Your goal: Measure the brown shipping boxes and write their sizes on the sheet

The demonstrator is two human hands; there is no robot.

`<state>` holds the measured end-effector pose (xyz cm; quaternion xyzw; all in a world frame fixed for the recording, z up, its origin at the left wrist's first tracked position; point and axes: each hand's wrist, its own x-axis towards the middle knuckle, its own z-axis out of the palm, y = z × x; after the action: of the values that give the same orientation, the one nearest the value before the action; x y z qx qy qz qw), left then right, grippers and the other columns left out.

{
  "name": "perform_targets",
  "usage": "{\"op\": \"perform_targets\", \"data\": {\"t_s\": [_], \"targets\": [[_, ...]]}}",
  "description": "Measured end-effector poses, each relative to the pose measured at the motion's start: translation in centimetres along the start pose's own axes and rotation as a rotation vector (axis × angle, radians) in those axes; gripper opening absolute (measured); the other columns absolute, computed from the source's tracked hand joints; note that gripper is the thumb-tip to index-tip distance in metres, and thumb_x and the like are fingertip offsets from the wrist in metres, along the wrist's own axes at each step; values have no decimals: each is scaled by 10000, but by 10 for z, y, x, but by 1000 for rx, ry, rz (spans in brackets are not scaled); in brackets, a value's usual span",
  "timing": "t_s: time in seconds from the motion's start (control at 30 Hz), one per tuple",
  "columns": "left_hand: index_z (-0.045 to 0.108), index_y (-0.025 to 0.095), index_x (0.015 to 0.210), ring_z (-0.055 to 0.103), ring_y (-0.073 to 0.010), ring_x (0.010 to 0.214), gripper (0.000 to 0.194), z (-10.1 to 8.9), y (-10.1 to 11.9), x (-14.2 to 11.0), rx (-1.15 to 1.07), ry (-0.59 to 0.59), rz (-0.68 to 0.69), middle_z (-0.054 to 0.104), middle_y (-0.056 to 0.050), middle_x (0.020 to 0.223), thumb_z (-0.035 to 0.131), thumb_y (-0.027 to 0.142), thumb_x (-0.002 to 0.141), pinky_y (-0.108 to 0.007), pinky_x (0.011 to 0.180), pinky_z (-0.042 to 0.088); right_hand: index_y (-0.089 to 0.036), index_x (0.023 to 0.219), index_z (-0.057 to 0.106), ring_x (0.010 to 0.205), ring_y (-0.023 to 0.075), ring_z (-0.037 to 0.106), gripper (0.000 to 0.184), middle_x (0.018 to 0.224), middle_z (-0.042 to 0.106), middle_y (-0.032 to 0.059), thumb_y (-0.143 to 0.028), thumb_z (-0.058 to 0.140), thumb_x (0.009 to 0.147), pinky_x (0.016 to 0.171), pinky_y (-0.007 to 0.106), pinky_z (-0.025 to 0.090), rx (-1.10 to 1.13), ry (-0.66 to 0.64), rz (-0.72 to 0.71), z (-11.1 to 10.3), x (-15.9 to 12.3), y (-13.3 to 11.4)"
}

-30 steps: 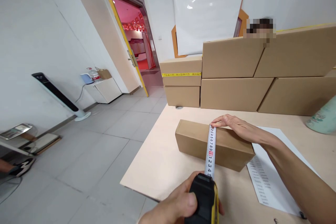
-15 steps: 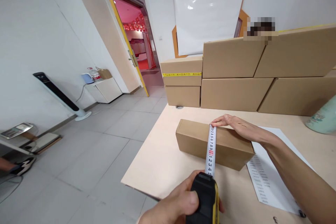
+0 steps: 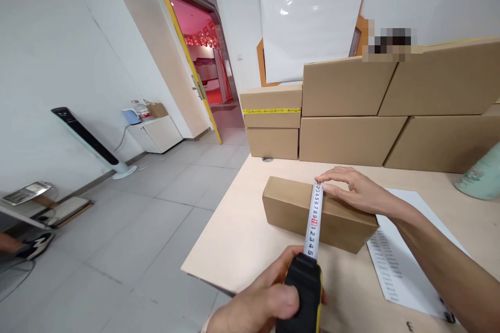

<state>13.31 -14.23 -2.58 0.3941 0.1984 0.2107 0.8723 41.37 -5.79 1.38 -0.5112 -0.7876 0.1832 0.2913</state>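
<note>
My left hand is closed around the black and yellow case of a tape measure, thumb on its side. From the case the white blade runs away from me across the top of a small brown cardboard box. At the box's far edge, my right hand pinches the blade's end between thumb and fingertips. The case is held in front of the near side of the box, above the table. Numbers on the blade show, with a red 10 near the box's near top edge.
Stacked cardboard boxes line the table's back, a person's blurred head behind them. Right of the small box lie a printed sheet and a pen. A green patterned container stands at the right. The table's left edge drops to a tiled floor.
My right thumb and fingers have shifted to grip the blade's end, the wrist slightly raised. The blade tilts a little more to the right, and the case has moved slightly up and left.
</note>
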Motion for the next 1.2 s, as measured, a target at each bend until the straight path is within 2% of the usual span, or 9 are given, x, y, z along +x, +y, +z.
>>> {"op": "perform_targets", "data": {"t_s": [0.23, 0.33, 0.47, 0.57, 0.67, 0.77, 0.9, 1.0, 1.2], "targets": [[413, 283, 1463, 515, -340, 1195, 839, -9, 32, -23, 871, -10, 103, 566, -96, 1325, 774, 293, 705, -477, 1055, 354, -368, 920, 708, 896, 300, 692, 206, 969, 752, 14, -530, 679, 796, 800, 464, 563, 43, 467, 103, -22, -60, -35], [335, 322, 1504, 412, -410, 1316, 874, -22, 29, -31, 1080, 64, 53, 444, -103, 1490, 755, 320, 738, -559, 1107, 248, -423, 947, 728, 799, 298, 710, 200, 914, 760, 15, -522, 698, 775, 627, 420, 608, 3, 378, 91, -11, -100, -36], [403, 265, 1456, 541, -408, 1130, 836, -33, 18, -22, 1295, 91, -51, 550, -155, 1335, 756, 311, 699, -535, 977, 361, -433, 1015, 755, 711, 279, 730, 224, 879, 775, 19, -446, 698, 798, 491, 353, 619, 38, 323, 100, 34, -132, -37], [470, 225, 1365, 563, -381, 1046, 743, -30, 14, -4, 1445, -44, -60, 597, -144, 1230, 732, 328, 677, -464, 848, 411, -500, 1134, 709, 756, 286, 751, 307, 922, 784, -17, -399, 625, 857, 593, 386, 656, 85, 300, 58, 75, -135, -42], [423, 215, 1399, 536, -405, 1084, 799, -29, 9, 12, 1564, -179, -27, 587, -158, 1263, 714, 402, 679, -452, 804, 408, -608, 1347, 465, 843, 322, 753, 481, 1051, 762, -79, -478, 483, 884, 671, 437, 668, 132, 151, 1, 109, -131, -46], [392, 226, 1423, 537, -401, 1069, 847, -37, 4, 18, 1630, -192, -5, 590, -153, 1259, 712, 403, 658, -459, 804, 407, -636, 1383, 374, 968, 364, 720, 541, 1161, 716, -119, -497, 450, 866, 786, 478, 647, 136, 150, 46, 127, -135, -44], [413, 224, 1393, 534, -401, 1049, 900, -56, 7, 15, 1696, -24, -22, 581, -159, 1251, 732, 308, 555, -457, 780, 415, -532, 1014, 686, 817, 378, 734, 267, 958, 771, -39, -589, 546, 794, 523, 441, 639, 110, 414, 341, 124, -155, -27], [389, 219, 1405, 515, -390, 1106, 874, -68, 18, 13, 1800, 120, -117, 567, -157, 1275, 652, 242, 572, -469, 811, 427, -336, 776, 637, 661, 282, 712, 263, 769, 732, 19, -589, 573, 801, 448, 333, 575, 32, 563, 580, 113, -164, -13], [317, 208, 1439, 538, -347, 1154, 857, -82, 33, 21, 1990, 246, -271, 557, -135, 1325, 552, 276, 617, -469, 819, 486, -263, 883, 607, 647, 197, 691, 309, 814, 717, 32, -559, 525, 850, 518, 262, 508, -30, 551, 695, 92, -158, 8]]}}
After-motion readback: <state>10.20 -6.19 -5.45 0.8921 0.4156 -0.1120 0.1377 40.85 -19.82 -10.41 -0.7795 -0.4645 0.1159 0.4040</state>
